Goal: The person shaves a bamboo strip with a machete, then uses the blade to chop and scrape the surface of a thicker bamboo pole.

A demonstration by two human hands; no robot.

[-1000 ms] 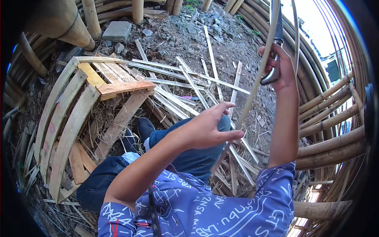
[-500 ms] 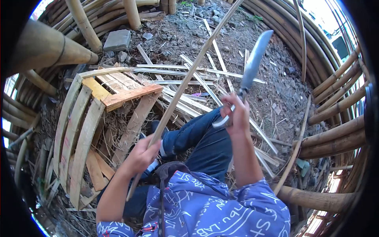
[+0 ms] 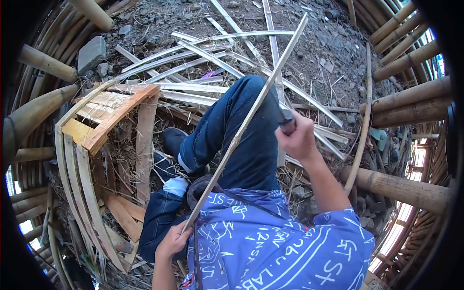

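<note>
In the head view, a long bamboo strip [image 3: 235, 140] is gripped near its lower end by the left hand [image 3: 174, 241] and slants across the bent legs [image 3: 244, 128]. A knife [image 3: 286, 118] is held by its handle in the closed right hand [image 3: 298, 137], beside the strip. Split bamboo pieces [image 3: 193, 89] are scattered on the ground [image 3: 333, 63], near a slatted wooden frame [image 3: 116, 118].

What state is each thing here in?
Left hand: closed on the held strip
Right hand: closed on the knife
Held strip: slanted, lower end gripped
Knife: held, blade mostly hidden
Split strips: loose, crossing one another
Slatted wooden frame: open between slats
Gray block: lying flat
</note>
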